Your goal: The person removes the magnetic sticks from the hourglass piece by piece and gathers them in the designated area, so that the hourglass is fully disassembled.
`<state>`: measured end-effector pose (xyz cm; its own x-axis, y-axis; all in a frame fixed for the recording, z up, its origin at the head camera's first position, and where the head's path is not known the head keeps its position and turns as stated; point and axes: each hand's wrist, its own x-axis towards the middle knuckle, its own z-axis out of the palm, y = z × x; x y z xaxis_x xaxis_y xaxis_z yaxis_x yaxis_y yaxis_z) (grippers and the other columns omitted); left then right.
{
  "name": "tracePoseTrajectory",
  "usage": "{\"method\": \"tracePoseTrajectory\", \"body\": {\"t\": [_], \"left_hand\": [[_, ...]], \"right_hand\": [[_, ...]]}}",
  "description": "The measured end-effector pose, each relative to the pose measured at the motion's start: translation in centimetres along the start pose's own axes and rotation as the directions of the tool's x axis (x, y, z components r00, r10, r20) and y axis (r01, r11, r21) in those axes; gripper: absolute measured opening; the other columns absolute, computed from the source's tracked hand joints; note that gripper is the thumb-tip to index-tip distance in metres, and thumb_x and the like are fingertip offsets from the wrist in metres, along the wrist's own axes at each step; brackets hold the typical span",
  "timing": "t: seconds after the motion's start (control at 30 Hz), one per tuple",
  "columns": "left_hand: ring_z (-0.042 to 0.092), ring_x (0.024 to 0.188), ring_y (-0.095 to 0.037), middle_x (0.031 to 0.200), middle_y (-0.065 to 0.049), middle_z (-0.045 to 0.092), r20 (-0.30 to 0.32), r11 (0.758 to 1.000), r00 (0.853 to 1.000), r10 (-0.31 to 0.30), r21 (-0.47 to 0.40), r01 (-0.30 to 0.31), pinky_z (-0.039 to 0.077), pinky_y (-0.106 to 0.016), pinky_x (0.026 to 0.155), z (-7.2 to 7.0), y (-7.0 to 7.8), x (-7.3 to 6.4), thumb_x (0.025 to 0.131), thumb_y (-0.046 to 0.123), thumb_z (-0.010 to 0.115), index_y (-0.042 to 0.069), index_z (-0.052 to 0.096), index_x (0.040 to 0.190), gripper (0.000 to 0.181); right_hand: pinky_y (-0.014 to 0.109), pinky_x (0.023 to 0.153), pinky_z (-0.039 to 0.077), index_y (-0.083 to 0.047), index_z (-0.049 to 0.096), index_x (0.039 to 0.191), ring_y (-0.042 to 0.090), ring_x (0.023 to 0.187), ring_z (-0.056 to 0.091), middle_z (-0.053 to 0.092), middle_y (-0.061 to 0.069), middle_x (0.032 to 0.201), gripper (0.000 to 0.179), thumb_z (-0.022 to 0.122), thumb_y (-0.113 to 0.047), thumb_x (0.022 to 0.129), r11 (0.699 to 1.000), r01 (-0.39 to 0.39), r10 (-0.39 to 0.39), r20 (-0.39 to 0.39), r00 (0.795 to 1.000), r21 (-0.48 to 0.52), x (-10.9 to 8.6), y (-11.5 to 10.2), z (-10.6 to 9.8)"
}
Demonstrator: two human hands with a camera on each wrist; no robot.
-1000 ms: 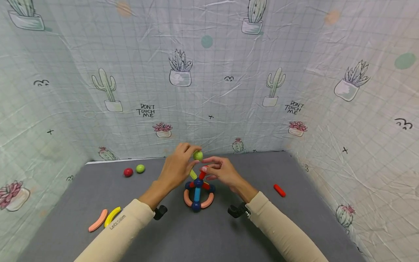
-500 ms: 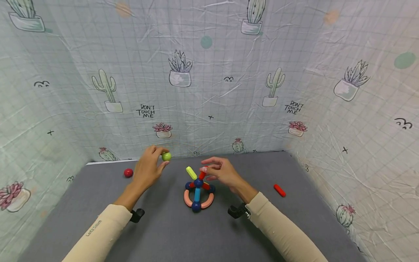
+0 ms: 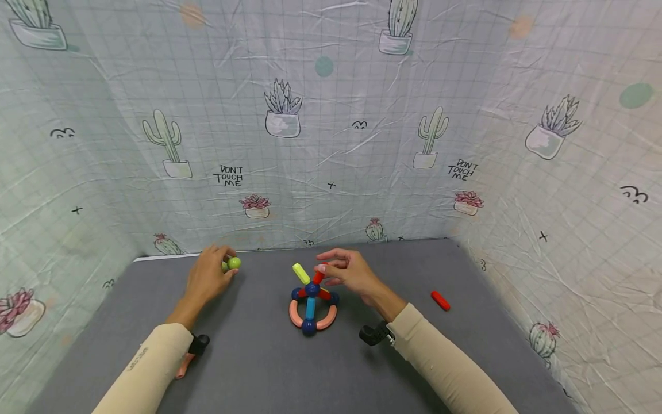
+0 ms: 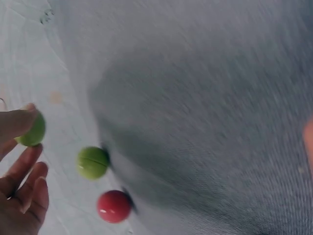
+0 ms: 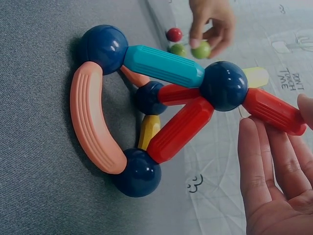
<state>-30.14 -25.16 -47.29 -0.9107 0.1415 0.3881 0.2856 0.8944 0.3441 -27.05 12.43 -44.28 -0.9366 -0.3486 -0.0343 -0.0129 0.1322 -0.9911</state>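
In my left hand (image 3: 207, 279) a green ball (image 4: 34, 131) is pinched between thumb and fingertips, at the table's back left. Close by lie a second green ball (image 4: 93, 162) and a red ball (image 4: 114, 206); in the head view my left hand covers the red one. My right hand (image 3: 354, 273) pinches the upper end of a red rod (image 5: 274, 111), which slants up from the top blue ball (image 5: 224, 86) of a built frame. A yellow-green rod (image 3: 301, 273) also rises from that ball. Below it, a light blue rod (image 5: 164, 66) and red rods lead down to blue balls joined by curved sticks (image 5: 95, 120).
A loose red rod (image 3: 441, 301) lies on the grey table (image 3: 258, 368) to the right. Under my left sleeve shows the end of a pink curved stick (image 3: 184, 366). Cloth printed with cacti (image 3: 331, 149) surrounds the table at the back and sides.
My left hand has carried the green ball from above the frame leftward and down, to beside the other balls. My right hand has stayed on the red rod.
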Motion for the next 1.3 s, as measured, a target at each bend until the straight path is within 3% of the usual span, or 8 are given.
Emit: {"method": "tracePoseTrajectory", "body": {"t": [0.23,0.43,0.53,0.67,0.77,0.9,1.07,1.3], "left_hand": [[0.066,0.096,-0.038,0.098,-0.016,0.076,0.098,0.998,0.995,-0.005,0.067,-0.002,0.053,-0.054,0.078,0.7,-1.8,0.5,0.083,0.011,0.089,0.006,0.073,0.111,0.033],[0.067,0.096,-0.037,0.100,-0.017,0.076,0.174,0.996,0.984,-0.036,0.087,0.021,0.054,-0.055,0.077,1.0,-1.6,0.6,0.083,0.009,0.089,0.007,0.074,0.111,0.032],[0.064,0.102,-0.041,0.104,-0.019,0.074,0.190,0.994,0.981,-0.043,0.110,0.023,0.054,-0.059,0.079,1.3,-1.4,0.5,0.084,0.011,0.088,0.006,0.073,0.113,0.033],[0.059,0.104,-0.042,0.104,-0.020,0.070,0.156,0.992,0.987,-0.029,0.122,0.010,0.053,-0.059,0.078,1.2,-0.8,0.5,0.085,0.015,0.088,0.007,0.073,0.116,0.035],[0.061,0.102,-0.042,0.103,-0.021,0.071,0.128,0.994,0.991,0.035,0.100,-0.048,0.050,-0.058,0.086,0.8,0.4,0.7,0.085,0.018,0.088,0.007,0.074,0.117,0.036],[0.064,0.105,-0.041,0.107,-0.022,0.074,0.136,0.994,0.984,0.110,-0.009,-0.110,0.044,-0.059,0.100,0.4,2.7,0.7,0.087,0.021,0.088,0.005,0.075,0.118,0.038],[0.062,0.114,-0.041,0.120,-0.019,0.074,0.239,0.979,0.966,0.096,-0.196,-0.049,0.050,-0.059,0.096,0.2,6.3,0.0,0.093,0.030,0.084,0.009,0.073,0.125,0.039],[0.063,0.109,-0.033,0.123,-0.014,0.075,0.320,0.921,0.936,0.145,-0.389,-0.010,0.052,-0.047,0.090,1.0,10.1,-1.1,0.096,0.035,0.081,0.011,0.072,0.127,0.041]], "right_hand": [[0.051,0.096,0.061,-0.014,0.073,0.131,0.021,0.105,0.078,0.080,0.010,0.121,0.036,0.078,-0.029,0.098,1.000,0.005,-0.005,0.001,1.000,-0.007,-0.1,-0.1,0.0],[0.056,0.098,0.060,-0.014,0.072,0.131,0.020,0.104,0.078,0.080,0.010,0.118,0.035,0.078,-0.024,0.098,1.000,0.017,-0.017,0.019,1.000,-0.004,-0.3,0.1,0.1],[0.057,0.098,0.059,-0.012,0.072,0.132,0.020,0.104,0.078,0.080,0.011,0.119,0.036,0.078,-0.023,0.098,1.000,0.021,-0.021,0.027,0.999,-0.004,-0.2,0.3,0.1],[0.058,0.100,0.058,-0.012,0.072,0.132,0.020,0.106,0.078,0.080,0.011,0.120,0.037,0.079,-0.022,0.098,1.000,0.016,-0.016,0.033,0.999,-0.005,-0.3,0.5,0.2],[0.059,0.101,0.056,-0.013,0.072,0.133,0.021,0.107,0.078,0.080,0.011,0.121,0.037,0.079,-0.021,0.097,1.000,0.009,-0.008,0.033,0.999,-0.004,-0.4,0.5,0.2],[0.059,0.101,0.056,-0.012,0.072,0.132,0.022,0.107,0.078,0.080,0.011,0.121,0.036,0.079,-0.020,0.097,1.000,0.003,-0.003,0.033,0.999,-0.010,-0.5,0.6,0.4],[0.055,0.098,0.060,-0.012,0.073,0.130,0.021,0.106,0.078,0.079,0.011,0.121,0.034,0.079,-0.018,0.097,1.000,-0.001,0.002,0.028,1.000,-0.025,-0.6,0.8,0.5],[0.046,0.092,0.063,-0.008,0.076,0.121,0.018,0.104,0.077,0.076,0.017,0.129,0.027,0.080,-0.020,0.096,0.999,0.030,-0.029,0.035,0.999,-0.032,-0.4,1.2,0.8]]}}
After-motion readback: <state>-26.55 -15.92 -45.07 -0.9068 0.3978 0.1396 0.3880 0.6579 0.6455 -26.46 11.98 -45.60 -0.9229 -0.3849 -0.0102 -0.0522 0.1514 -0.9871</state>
